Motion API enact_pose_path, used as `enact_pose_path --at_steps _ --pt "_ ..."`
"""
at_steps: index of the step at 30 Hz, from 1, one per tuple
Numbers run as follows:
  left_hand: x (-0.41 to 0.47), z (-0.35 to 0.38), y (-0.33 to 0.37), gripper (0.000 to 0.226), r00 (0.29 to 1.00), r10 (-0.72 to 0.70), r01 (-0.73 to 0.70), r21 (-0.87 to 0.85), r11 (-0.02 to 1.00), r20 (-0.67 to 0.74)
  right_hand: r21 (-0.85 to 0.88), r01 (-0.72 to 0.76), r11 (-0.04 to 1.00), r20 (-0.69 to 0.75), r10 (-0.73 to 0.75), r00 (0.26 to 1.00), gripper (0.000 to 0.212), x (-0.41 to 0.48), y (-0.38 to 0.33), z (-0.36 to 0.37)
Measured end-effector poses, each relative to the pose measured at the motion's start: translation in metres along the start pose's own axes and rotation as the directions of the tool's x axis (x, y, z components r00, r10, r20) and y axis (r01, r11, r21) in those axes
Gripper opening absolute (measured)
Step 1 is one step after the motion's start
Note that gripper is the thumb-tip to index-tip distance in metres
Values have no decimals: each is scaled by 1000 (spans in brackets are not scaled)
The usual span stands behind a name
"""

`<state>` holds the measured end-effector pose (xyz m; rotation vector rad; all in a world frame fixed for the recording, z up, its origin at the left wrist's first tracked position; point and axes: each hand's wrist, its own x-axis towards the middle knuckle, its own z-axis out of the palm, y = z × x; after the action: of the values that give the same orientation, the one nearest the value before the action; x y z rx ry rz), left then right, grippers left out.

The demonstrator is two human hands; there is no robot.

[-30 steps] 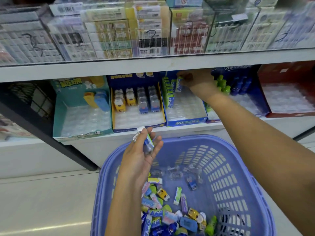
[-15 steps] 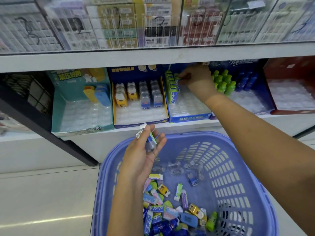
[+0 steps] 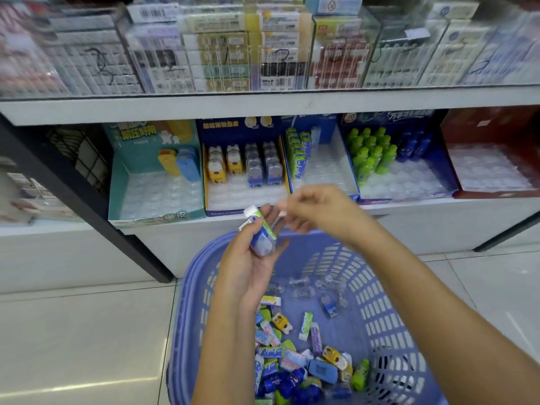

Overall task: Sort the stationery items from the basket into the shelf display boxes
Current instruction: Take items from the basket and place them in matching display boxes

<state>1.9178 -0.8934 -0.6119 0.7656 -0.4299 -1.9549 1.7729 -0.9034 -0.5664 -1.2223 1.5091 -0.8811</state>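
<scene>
My left hand (image 3: pixel 248 267) is held palm-up above the basket, shut on a blue-and-green wrapped eraser (image 3: pixel 262 233) with a white end. My right hand (image 3: pixel 320 213) sits just right of its fingertips, pinching a small pale piece (image 3: pixel 281 208); blur hides what it is. The purple basket (image 3: pixel 388 290) below holds several loose erasers and small toys (image 3: pixel 292 355). On the shelf stands the blue eraser box (image 3: pixel 324 171) with a row of matching green-and-blue erasers (image 3: pixel 298 152) at its left wall.
Other display boxes line the shelf: a teal box (image 3: pixel 157 197), a bear-shaped item box (image 3: pixel 244 168), a green bottle box (image 3: pixel 377 159) and a red box (image 3: pixel 491 171). A black shelf post (image 3: pixel 87 200) slants at left. The floor is tiled.
My right hand has drawn back from the eraser box on the shelf and come down to my left hand's fingertips. My left hand has kept the wrapped eraser.
</scene>
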Motion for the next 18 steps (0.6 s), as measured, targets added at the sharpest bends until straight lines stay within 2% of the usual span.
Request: enact_pose_path --at_steps 2,6,8,10,12,14,16,18 --pt "-3 1 -1 30 999 20 -20 -15 1000 28 -24 -12 1000 73 14 997 23 -18 8 17" --pt "-7 -2 -2 31 998 55 -57 94 994 22 110 -40 993 75 32 997 21 -27 14 25" --pt "-7 -3 -1 19 997 70 -71 155 985 11 125 -37 991 103 24 994 16 -27 15 23" --pt "-7 0 1 25 997 74 -77 208 975 18 170 -10 985 108 -9 994 10 -26 15 22" --pt "-7 3 2 30 997 70 -72 224 972 16 272 -20 962 62 3 998 11 -24 13 19" --pt "-8 3 3 27 998 59 -58 217 974 4 305 -22 952 -55 41 998 10 -19 11 10" --pt "-10 3 4 25 999 36 -30 197 980 -26 108 30 994 -229 -4 974 9 -8 10 -10" --pt "-11 4 4 23 997 29 -14 197 980 -70 -231 79 970 -377 -164 912 20 9 5 -36"
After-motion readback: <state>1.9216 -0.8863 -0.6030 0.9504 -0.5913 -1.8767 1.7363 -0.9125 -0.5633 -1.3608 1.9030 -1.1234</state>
